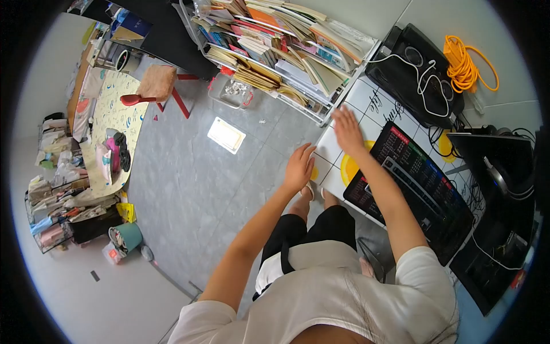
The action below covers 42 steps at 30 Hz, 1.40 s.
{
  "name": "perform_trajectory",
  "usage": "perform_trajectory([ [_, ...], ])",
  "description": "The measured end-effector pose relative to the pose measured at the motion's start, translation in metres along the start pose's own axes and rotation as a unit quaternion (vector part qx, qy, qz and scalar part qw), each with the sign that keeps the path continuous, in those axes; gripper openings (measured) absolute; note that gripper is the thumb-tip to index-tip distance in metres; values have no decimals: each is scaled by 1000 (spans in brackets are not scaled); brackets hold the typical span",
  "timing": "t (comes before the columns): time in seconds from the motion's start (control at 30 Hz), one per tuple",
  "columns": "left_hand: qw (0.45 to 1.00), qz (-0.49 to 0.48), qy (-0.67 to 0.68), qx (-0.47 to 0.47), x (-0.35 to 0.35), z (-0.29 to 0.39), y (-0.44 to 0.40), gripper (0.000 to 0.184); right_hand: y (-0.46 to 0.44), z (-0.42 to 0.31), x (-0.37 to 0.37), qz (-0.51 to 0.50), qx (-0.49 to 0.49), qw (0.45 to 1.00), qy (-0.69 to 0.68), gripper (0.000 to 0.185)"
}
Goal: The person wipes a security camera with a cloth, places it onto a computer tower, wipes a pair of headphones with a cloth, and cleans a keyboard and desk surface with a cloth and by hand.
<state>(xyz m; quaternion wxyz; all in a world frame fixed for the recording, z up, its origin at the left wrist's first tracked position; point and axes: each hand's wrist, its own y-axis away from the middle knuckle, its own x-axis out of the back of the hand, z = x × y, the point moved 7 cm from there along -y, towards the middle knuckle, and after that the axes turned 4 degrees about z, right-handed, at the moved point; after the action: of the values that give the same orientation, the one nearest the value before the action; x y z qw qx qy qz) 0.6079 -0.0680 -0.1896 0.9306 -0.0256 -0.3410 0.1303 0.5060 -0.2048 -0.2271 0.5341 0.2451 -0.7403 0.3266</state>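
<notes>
My right hand [347, 131] is over the front corner of the white tiled-pattern table [327, 145], palm down with its fingers stretched out. I cannot tell whether it touches the surface. Close to the table's left edge is my left hand [299, 166], its fingers loosely extended and holding nothing. A lit screen [409, 189] with dark panels and red and blue marks lies beneath my right forearm. Beside it, yellow round prints [349, 169] and black lettering decorate the tabletop.
A rack packed with books and papers [275, 51] adjoins the table. On the grey floor are a clear plastic bin [230, 90] and a white rectangular card-like item [226, 135]. A red-legged stool [157, 83] stands farther left. A black case [409, 74] and orange cable [463, 69] sit at the back.
</notes>
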Motion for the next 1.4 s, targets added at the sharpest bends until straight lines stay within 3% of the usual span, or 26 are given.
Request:
perform_trajectory([
  [0.1, 1000, 19, 3, 6, 0, -2, 5, 32, 50, -57, -15, -71, 68, 993, 67, 48],
  [0.17, 999, 36, 9, 1, 2, 2, 6, 32, 74, -79, 2, -56, 40, 997, -39, 53],
  [0.27, 1000, 21, 10, -4, -7, 8, 5, 33, 80, -66, 6, -74, 5, 997, -34, 59],
  [0.37, 999, 21, -7, -42, -17, 17, 9, 33, 66, -6, 5, -73, -99, 978, 170, 66],
  [0.43, 999, -16, -15, -43, -21, 25, 14, 32, 52, 42, 6, -69, -149, 974, 155, 66],
  [0.57, 1000, 13, 3, -8, -24, 33, 24, 34, 35, 96, 16, -6, -146, 982, 124, 65],
  [0.63, 1000, 18, 1, 7, -26, 37, 27, 34, 34, 110, 17, -40, -136, 983, 120, 65],
  [0.73, 999, 35, 5, 34, -29, 45, 31, 34, 29, 146, 22, -28, -223, 970, 94, 65],
  [0.9, 994, 77, 29, 66, -39, 56, 36, 33, 33, 109, 8, -82, -121, 972, 186, 69],
  [1.0, 992, 98, 20, 82, -48, 64, 36, 32, 46, 47, 11, -24, -15, 998, 57, 71],
  [1.1, 989, 120, 23, 85, -53, 68, 35, 32, 77, -11, 14, -92, 129, 987, 20, 58],
  [1.2, 987, 133, 20, 85, -49, 74, 36, 31, 87, -21, 30, -72, 143, 987, 4, 49],
  [1.3, 985, 141, 17, 95, -50, 76, 37, 31, 91, 11, 25, -75, 69, 992, -71, 47],
  [1.37, 984, 145, 17, 100, -48, 75, 38, 30, 82, 14, 25, -62, 188, 979, -43, 48],
  [1.4, 984, 146, 16, 97, -49, 77, 38, 30, 69, 31, 22, -60, 173, 978, -103, 41],
])
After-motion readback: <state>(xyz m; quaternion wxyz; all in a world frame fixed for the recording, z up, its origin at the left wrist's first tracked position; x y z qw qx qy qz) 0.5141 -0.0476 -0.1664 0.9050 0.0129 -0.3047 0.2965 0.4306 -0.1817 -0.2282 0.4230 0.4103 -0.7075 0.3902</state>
